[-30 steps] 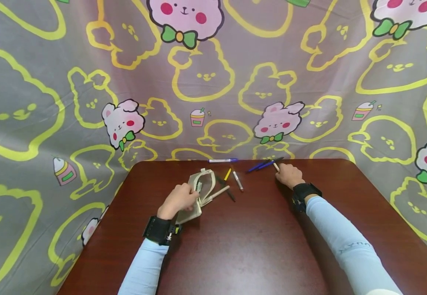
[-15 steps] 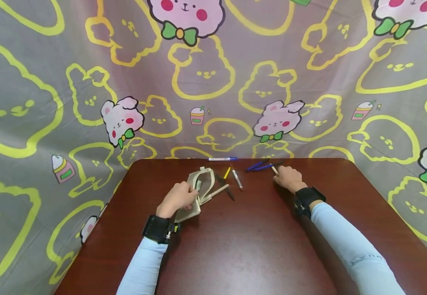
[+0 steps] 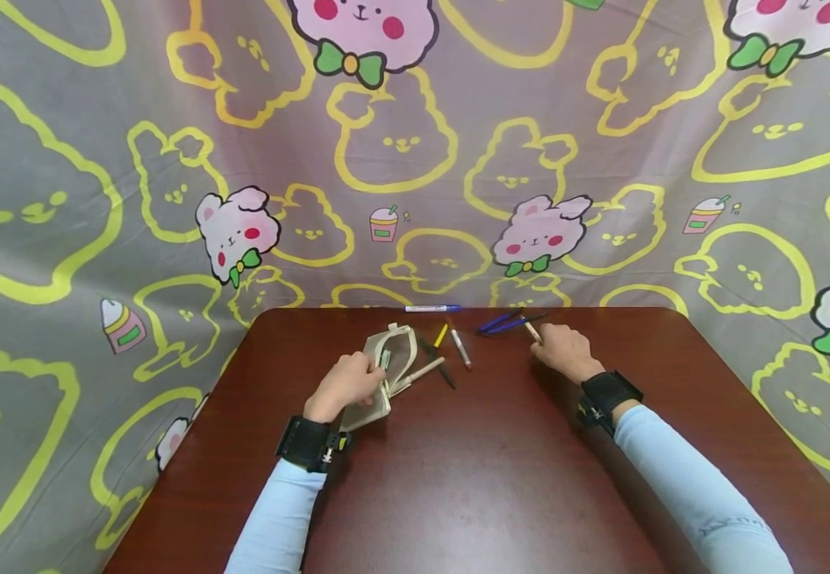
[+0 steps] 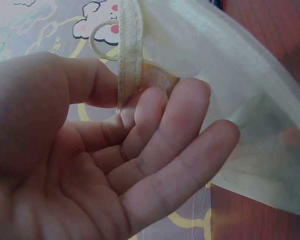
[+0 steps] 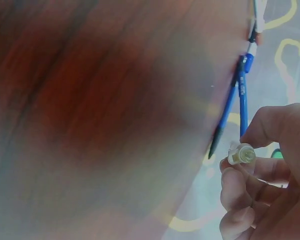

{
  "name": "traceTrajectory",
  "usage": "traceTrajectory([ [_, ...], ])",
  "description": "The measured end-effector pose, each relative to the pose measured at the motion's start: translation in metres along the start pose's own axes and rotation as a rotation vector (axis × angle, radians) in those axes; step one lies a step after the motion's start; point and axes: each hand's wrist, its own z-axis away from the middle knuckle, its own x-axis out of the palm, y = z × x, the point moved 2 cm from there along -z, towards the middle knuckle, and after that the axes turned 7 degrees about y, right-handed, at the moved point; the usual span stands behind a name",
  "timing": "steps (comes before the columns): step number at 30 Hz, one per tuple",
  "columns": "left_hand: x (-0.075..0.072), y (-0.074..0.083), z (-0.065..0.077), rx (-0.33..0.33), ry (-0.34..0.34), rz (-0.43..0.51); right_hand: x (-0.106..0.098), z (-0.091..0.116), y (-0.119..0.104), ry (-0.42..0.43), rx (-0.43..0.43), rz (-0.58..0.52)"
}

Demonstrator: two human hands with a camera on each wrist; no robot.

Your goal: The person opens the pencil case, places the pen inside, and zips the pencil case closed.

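My left hand pinches the zipper edge of a cream mesh pencil pouch between thumb and fingers. In the left wrist view the see-through mesh hangs beyond the fingertips, with blurred coloured shapes showing through it. My right hand pinches a whitish pen near the back right of the table. Its round clear end faces the camera in the right wrist view, and the fingers hide part of its barrel. Two blue pens lie crossed just left of this hand.
A cream pen lies at the pouch mouth, over a dark pen. Nearby are a yellow pen and a white marker with a red end. A blue-capped white marker lies along the back edge of the brown table.
My right hand has drawn slightly back toward me with the whitish pen. The blue pens have shifted a little, their ends spreading apart. My left hand keeps hold of the pouch in nearly the same spot.
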Motion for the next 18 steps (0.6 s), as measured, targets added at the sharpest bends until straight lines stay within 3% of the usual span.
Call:
traceTrajectory([
  [8, -0.002, 0.004, -0.002, 0.01, -0.001, 0.002, -0.007, 0.01, -0.011, 0.013, -0.04, -0.041],
  [18, 0.0, 0.006, 0.001, 0.016, 0.0, 0.006, -0.007, 0.026, -0.033, 0.074, -0.16, -0.011],
])
